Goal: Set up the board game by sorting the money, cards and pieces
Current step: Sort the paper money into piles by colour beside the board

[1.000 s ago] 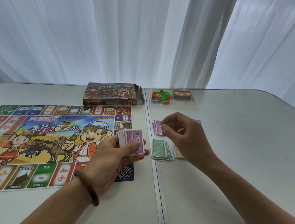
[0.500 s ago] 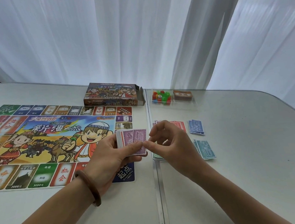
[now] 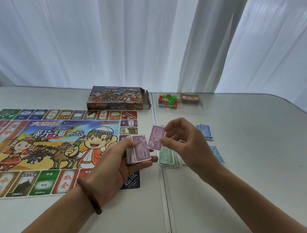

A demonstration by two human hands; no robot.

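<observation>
Sorting play money beside the game board: left hand over the board's near right corner, fingers curled round a stack of purple 5000 notes; right hand just right of the board, fingers pinching a single purple note. On the table right of the board, green notes, blue notes and teal notes; past the board's far right corner, game box, coloured pieces, card deck.

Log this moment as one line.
step: sorting money | left hand: holds purple stack | right hand: pinches purple note | laid out: green pile, blue pile
</observation>
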